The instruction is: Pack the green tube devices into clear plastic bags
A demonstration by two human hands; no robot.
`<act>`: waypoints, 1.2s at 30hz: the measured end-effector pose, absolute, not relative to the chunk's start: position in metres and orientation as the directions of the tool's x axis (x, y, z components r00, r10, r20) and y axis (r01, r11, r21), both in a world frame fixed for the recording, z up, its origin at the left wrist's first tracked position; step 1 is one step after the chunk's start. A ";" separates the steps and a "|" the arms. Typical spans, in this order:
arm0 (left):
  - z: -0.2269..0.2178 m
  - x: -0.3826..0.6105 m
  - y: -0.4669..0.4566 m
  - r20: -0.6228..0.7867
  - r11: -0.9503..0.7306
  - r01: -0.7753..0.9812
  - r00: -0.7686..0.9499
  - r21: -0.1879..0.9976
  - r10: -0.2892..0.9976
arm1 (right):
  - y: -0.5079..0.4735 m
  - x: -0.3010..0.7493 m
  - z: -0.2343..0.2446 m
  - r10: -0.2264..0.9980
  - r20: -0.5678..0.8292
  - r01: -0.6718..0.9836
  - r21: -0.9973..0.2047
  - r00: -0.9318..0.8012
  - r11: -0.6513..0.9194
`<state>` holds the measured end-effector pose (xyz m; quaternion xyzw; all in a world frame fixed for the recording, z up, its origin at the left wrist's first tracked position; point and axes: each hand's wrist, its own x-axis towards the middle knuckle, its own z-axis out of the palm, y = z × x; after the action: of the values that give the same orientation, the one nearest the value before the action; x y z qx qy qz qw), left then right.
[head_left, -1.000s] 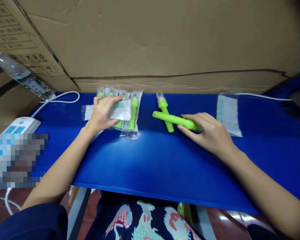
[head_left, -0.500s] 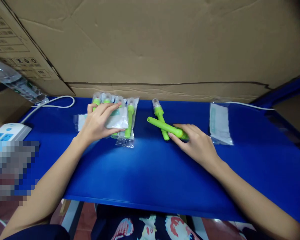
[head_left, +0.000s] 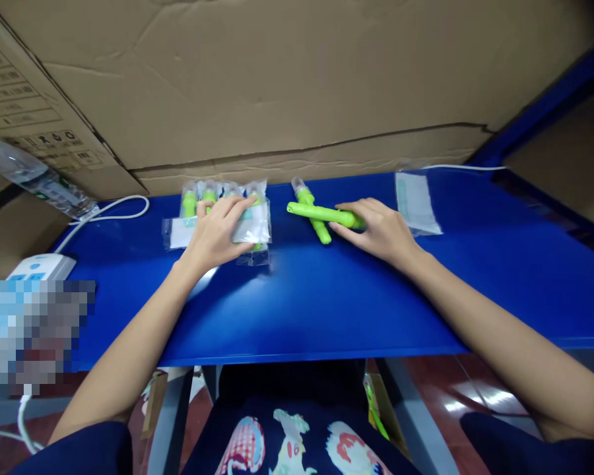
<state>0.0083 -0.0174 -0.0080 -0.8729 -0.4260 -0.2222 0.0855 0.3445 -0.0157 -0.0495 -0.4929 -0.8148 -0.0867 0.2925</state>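
Note:
My left hand [head_left: 221, 227] is closed on a flat clear plastic packet with a white insert [head_left: 254, 224], thumb at its near edge and fingers over its top. The packet lies across a row of several bagged green sticks [head_left: 209, 193] with clear caps, hiding their lower parts. My right hand [head_left: 376, 226] grips one end of a bright green stick [head_left: 314, 212]; that end is covered by the fingers. The held stick crosses above a loose green stick [head_left: 321, 231] with a clear cap, and I cannot tell whether they touch.
Another clear packet with a white insert [head_left: 416, 201] lies right of my right hand on the blue table [head_left: 297, 303]. Cardboard [head_left: 287, 86] stands behind. At left are a plastic bottle [head_left: 44, 178], a white power strip [head_left: 54, 265] and a white cable [head_left: 141, 210].
My left hand has shifted the white packet to the right over the bagged sticks. The stick in my right hand lies more level now. The camera view has tilted and shifted.

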 end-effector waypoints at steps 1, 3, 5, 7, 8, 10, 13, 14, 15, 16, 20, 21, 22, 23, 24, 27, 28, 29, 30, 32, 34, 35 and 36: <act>-0.008 0.010 -0.019 0.460 -0.628 0.777 0.542 0.045 0.704 | -0.016 0.346 -0.051 0.752 0.567 0.855 -0.150 -0.337 0.497; -0.008 0.012 -0.020 0.461 -0.636 0.770 0.546 0.055 0.700 | -0.017 0.349 -0.053 0.749 0.571 0.852 -0.156 -0.334 0.499; -0.008 0.011 -0.021 0.475 -0.640 0.765 0.541 0.063 0.694 | -0.019 0.351 -0.055 0.741 0.584 0.846 -0.163 -0.332 0.508; -0.008 0.009 -0.021 0.495 -0.642 0.764 0.534 0.065 0.685 | -0.021 0.353 -0.056 0.728 0.610 0.843 -0.177 -0.311 0.508; -0.008 0.008 -0.021 0.503 -0.642 0.764 0.531 0.063 0.681 | -0.022 0.353 -0.056 0.724 0.623 0.842 -0.186 -0.297 0.506; -0.008 0.005 -0.022 0.513 -0.642 0.765 0.530 0.055 0.676 | -0.023 0.352 -0.057 0.720 0.637 0.841 -0.204 -0.275 0.501; -0.008 0.004 -0.022 0.507 -0.643 0.765 0.539 0.039 0.672 | -0.025 0.350 -0.059 0.721 0.638 0.837 -0.215 -0.270 0.503; -0.008 0.004 -0.022 0.506 -0.643 0.765 0.541 0.036 0.672 | -0.025 0.350 -0.059 0.723 0.636 0.837 -0.215 -0.271 0.503; -0.008 0.005 -0.022 0.510 -0.644 0.765 0.540 0.035 0.669 | -0.026 0.349 -0.060 0.723 0.634 0.838 -0.212 -0.274 0.503; -0.008 0.005 -0.022 0.513 -0.642 0.765 0.538 0.036 0.669 | -0.026 0.348 -0.060 0.722 0.633 0.837 -0.208 -0.280 0.506; -0.009 0.009 -0.024 0.526 -0.628 0.777 0.517 0.042 0.675 | -0.026 0.347 -0.056 0.693 0.645 0.819 -0.178 -0.322 0.546; -0.009 0.011 -0.025 0.519 -0.625 0.780 0.519 0.038 0.679 | -0.025 0.347 -0.054 0.685 0.650 0.815 -0.172 -0.328 0.553; -0.009 0.013 -0.026 0.510 -0.623 0.782 0.524 0.030 0.682 | -0.025 0.346 -0.052 0.680 0.655 0.814 -0.167 -0.331 0.557; -0.008 0.015 -0.027 0.502 -0.622 0.783 0.530 0.020 0.683 | -0.025 0.346 -0.050 0.675 0.660 0.815 -0.161 -0.330 0.556; -0.008 0.017 -0.028 0.495 -0.622 0.783 0.537 0.008 0.683 | -0.024 0.346 -0.048 0.670 0.666 0.818 -0.155 -0.327 0.554; -0.006 0.021 -0.030 0.488 -0.622 0.782 0.555 -0.029 0.674 | -0.023 0.345 -0.041 0.659 0.679 0.828 -0.135 -0.323 0.545; -0.006 0.022 -0.031 0.487 -0.623 0.781 0.560 -0.041 0.670 | -0.022 0.346 -0.039 0.658 0.682 0.830 -0.133 -0.319 0.541; -0.006 0.022 -0.030 0.486 -0.626 0.779 0.567 -0.051 0.665 | -0.021 0.346 -0.038 0.659 0.683 0.833 -0.134 -0.315 0.537; -0.007 0.023 -0.030 0.484 -0.629 0.775 0.574 -0.061 0.660 | -0.021 0.347 -0.036 0.662 0.682 0.835 -0.138 -0.310 0.533; -0.009 0.023 -0.028 0.484 -0.637 0.767 0.587 -0.077 0.649 | -0.021 0.349 -0.033 0.669 0.676 0.833 -0.146 -0.309 0.533; -0.011 0.023 -0.026 0.485 -0.641 0.763 0.594 -0.085 0.642 | -0.021 0.350 -0.030 0.672 0.668 0.826 -0.151 -0.320 0.543; -0.012 0.024 -0.025 0.485 -0.641 0.762 0.595 -0.087 0.641 | -0.021 0.351 -0.028 0.673 0.665 0.823 -0.153 -0.324 0.547; -0.013 0.024 -0.024 0.485 -0.640 0.763 0.594 -0.088 0.642 | -0.021 0.351 -0.026 0.674 0.662 0.821 -0.155 -0.327 0.550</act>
<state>0.0243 -0.0242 -0.0131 -0.8810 -0.3987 -0.2094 0.1449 0.3511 -0.0213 -0.0262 -0.4627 -0.8078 -0.1043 0.3500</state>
